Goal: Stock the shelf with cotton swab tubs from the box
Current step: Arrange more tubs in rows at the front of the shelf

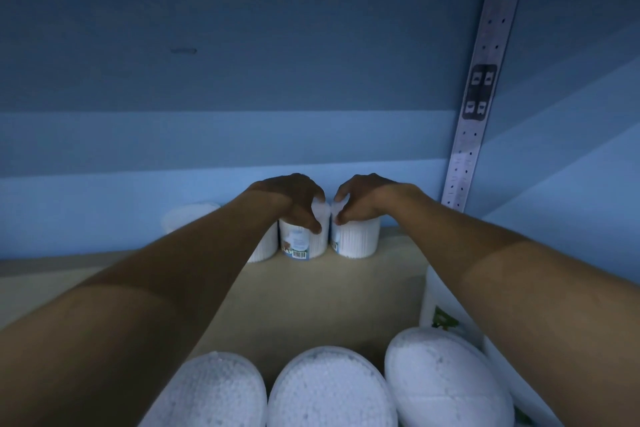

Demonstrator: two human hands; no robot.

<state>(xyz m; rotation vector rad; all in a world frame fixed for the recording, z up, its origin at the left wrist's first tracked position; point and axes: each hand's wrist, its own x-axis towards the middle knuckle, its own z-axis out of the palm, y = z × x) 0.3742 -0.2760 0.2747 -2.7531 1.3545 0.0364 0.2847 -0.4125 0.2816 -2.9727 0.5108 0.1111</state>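
Note:
Both my arms reach deep into a dim shelf bay. My left hand (294, 199) grips the top of a clear cotton swab tub with a label and barcode (304, 241) standing on the beige shelf board (311, 295) at the back. Right beside it, my right hand (360, 199) grips the top of a second tub (356, 239). The two tubs stand upright, almost touching. Another tub (265, 248) stands just left of them, partly hidden by my left forearm, and one more (188, 217) sits further left against the back wall.
Three tubs seen from above line the shelf's front edge: (211, 392), (329, 388), (446, 381). A white package with green print (440, 308) stands at the right. A perforated metal upright (485, 80) runs up the blue back wall on the right.

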